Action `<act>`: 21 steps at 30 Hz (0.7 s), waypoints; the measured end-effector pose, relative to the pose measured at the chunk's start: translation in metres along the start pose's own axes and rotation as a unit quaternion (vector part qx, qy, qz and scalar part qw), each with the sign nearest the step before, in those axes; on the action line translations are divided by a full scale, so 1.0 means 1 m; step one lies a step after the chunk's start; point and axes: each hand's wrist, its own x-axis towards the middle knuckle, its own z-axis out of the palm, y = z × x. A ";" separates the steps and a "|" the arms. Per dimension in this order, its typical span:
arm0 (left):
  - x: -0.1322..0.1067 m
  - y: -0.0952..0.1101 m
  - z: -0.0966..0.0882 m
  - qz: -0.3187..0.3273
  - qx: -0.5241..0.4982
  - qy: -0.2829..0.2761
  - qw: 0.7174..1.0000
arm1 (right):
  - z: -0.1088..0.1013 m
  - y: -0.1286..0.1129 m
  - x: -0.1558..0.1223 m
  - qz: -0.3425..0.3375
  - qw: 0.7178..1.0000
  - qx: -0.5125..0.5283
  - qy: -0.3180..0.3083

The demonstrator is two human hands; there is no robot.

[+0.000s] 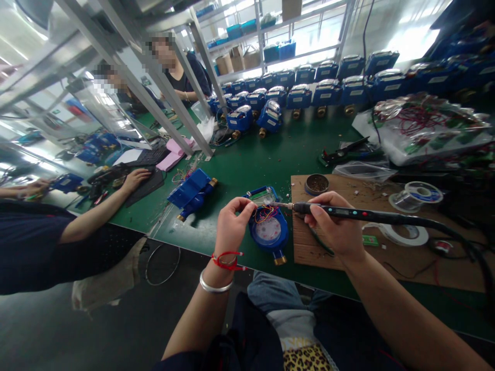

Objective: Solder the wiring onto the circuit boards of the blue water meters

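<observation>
A black soldering iron (348, 212) lies in the grip of my right hand (335, 226), its metal tip pointing left over an opened blue water meter (284, 238). Thin red and yellow wires (266, 212) curl inside the meter, above its round pale dial. My left hand (234, 221) is at the meter's upper left edge, thumb and fingertips pinched together close to the iron's tip. What sits between those fingertips is too small to make out. Left of my left hand, a second blue meter (190, 190) with brass ends lies tilted on the green table.
Cardboard (309, 247) at the right carries a round tin (317, 184), a solder spool (416, 196) and a tape roll (406, 234). Behind are pliers (344, 152), bagged circuit boards (429, 129) and rows of blue meters (299, 96). A co-worker's hand (136, 179) rests at the left.
</observation>
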 end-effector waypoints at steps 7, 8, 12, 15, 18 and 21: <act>0.000 -0.001 0.000 -0.002 -0.007 -0.003 1.000 | 0.002 -0.002 0.000 -0.013 0.999 0.037 0.021; 0.000 -0.001 0.000 -0.002 -0.008 -0.003 1.000 | 0.002 -0.002 0.000 -0.014 0.999 0.041 0.027; 0.000 -0.004 0.001 -0.003 -0.012 -0.001 1.000 | 0.001 -0.003 0.000 -0.017 0.998 0.050 0.043; 0.000 -0.004 0.001 -0.004 -0.014 -0.003 1.000 | 0.001 -0.002 0.001 -0.020 0.997 0.048 0.051; 0.000 -0.004 0.000 -0.005 -0.007 -0.002 1.000 | 0.001 0.001 0.002 -0.025 0.996 0.048 0.072; 0.000 -0.004 0.000 -0.005 -0.001 0.000 1.000 | 0.000 0.005 0.003 -0.038 0.993 0.053 0.095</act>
